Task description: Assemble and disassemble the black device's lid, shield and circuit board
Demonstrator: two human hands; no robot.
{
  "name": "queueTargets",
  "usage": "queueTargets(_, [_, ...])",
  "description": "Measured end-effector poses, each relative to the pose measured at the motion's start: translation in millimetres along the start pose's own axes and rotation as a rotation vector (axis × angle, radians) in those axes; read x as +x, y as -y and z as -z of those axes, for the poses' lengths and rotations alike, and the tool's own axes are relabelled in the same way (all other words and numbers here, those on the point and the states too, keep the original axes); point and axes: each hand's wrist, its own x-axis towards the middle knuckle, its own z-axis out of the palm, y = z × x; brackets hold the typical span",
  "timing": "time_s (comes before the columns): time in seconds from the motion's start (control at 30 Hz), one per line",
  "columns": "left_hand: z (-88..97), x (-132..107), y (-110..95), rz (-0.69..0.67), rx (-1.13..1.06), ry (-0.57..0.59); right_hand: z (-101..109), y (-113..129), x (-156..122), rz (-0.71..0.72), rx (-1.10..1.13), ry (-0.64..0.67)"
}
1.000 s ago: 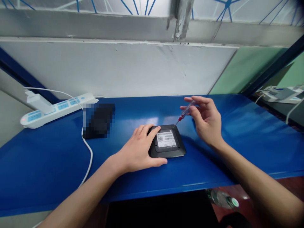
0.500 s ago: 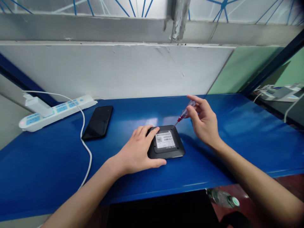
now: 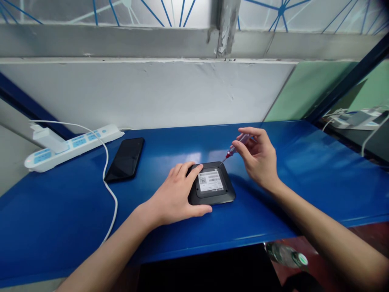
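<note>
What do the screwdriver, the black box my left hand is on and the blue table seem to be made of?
Screwdriver: probably plastic where it looks see-through; the thin greyish shaft looks like metal.
Black box: likely matte plastic, showing only soft highlights.
Table: smooth, glossy top that mirrors light; painted metal or laminate, I can't tell which.

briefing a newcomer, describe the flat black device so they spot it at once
At the middle of the glossy blue tabletop, find the person's bare left hand. It holds a flat, black, squarish device, with the tip of a slim red and translucent screwdriver at its far right corner. Unlike the glossy black rectangular phone to the left, it bears a white printed label.
</note>
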Motion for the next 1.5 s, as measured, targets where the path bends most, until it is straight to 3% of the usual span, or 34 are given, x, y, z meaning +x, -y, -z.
queueTargets(0.43, [-1.7, -0.7, 2.4, -0.003, -0.011, -0.009, 2.0, 3.4, -2.3, -0.008, -0.043, 0.112])
queueTargets(0.67, [-1.2, -1.5, 2.1, 0.011, 0.007, 0.013, 1.8, 0.2, -0.3, -0.010, -0.094, 0.030])
queueTargets(1.1, [-1.1, -1.0, 1.8, 0.020, 0.026, 0.027, 1.0, 0.6, 0.7, -0.090, 0.137, 0.083])
queueTargets(1.27, [-0.5, -1.3, 1.7, 0.013, 0.026, 0.019, 1.1, -1.8, 3.5, -0.062, 0.095, 0.041])
queueTargets(1.5, [0.0, -1.3, 1.1, 0.018, 0.029, 0.035, 2.3, -1.8, 0.9, -0.075, 0.101, 0.078])
